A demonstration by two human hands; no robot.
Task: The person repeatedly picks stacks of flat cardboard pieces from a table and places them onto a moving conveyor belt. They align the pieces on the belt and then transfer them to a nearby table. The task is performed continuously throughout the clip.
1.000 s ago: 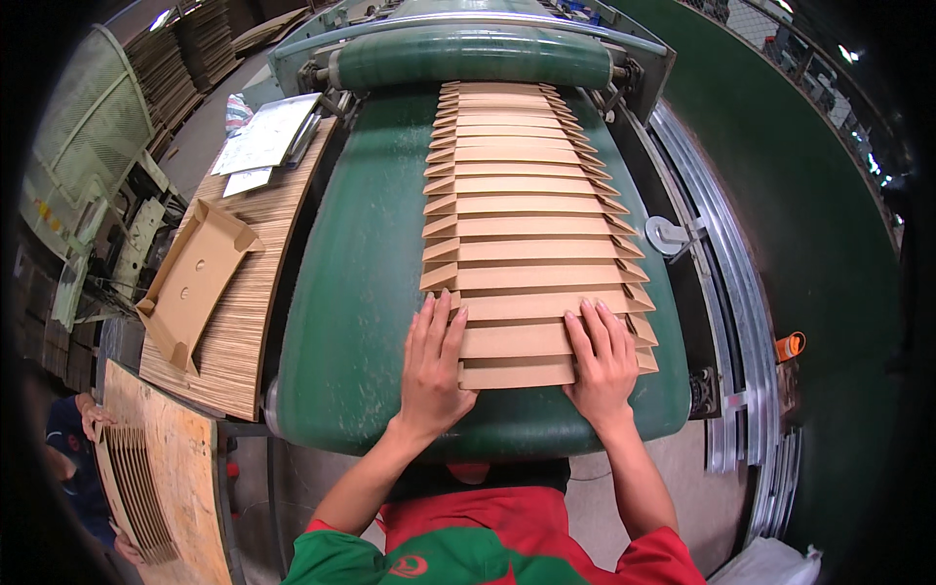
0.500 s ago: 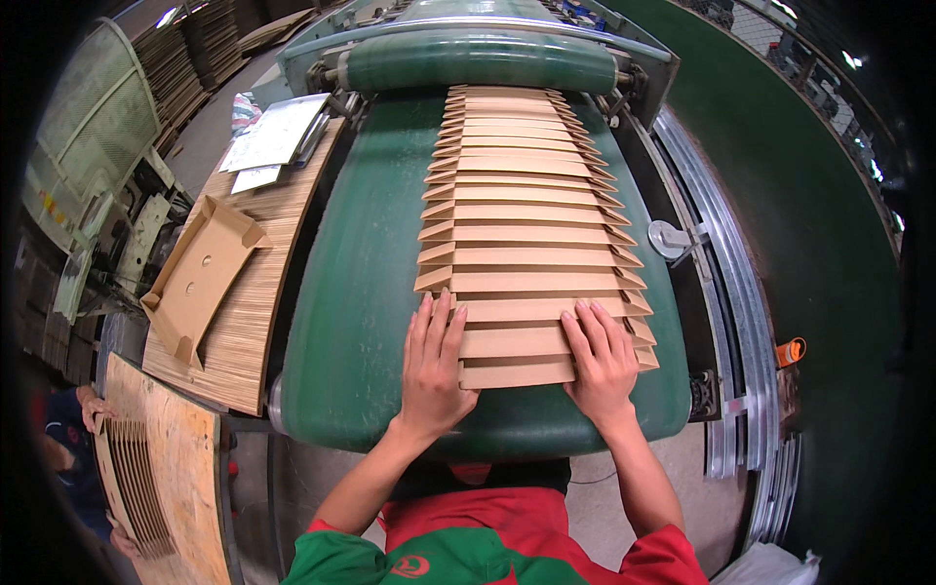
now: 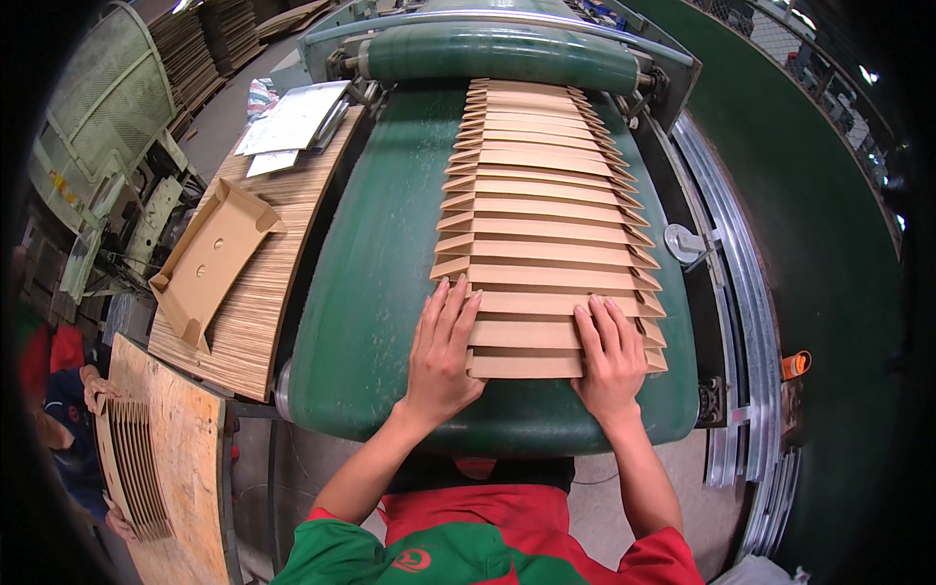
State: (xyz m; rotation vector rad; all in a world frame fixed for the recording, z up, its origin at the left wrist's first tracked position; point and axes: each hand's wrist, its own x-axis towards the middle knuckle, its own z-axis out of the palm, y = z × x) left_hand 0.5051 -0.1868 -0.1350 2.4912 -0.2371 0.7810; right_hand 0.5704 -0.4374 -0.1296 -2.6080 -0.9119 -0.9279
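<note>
A long row of overlapping folded brown cardboard trays [image 3: 551, 226] runs along the green conveyor belt [image 3: 361, 253] in front of me. At the near end, my left hand [image 3: 441, 351] lies along the row's left side, fingers stretched out over the cardboard. My right hand [image 3: 612, 359] rests opposite on the right side, its fingers also extended and slightly apart. Both hands touch the nearest trays, and their thumbs are partly hidden along the front edge. Each is open, pressing from its side without wrapping around a piece.
A green roller [image 3: 502, 54] spans the belt's far end. On the left, a wooden board [image 3: 244, 317] holds a single cardboard tray [image 3: 216, 255] and papers [image 3: 292, 119]. Lower left, a co-worker's hands [image 3: 100, 388] hold another cardboard stack [image 3: 135, 470]. Metal rails [image 3: 731, 292] line the right.
The row of trays appears slightly farther right and up in the view, as does the surrounding machinery. Both hands stay on the row's near end. More red clothing shows at the far left.
</note>
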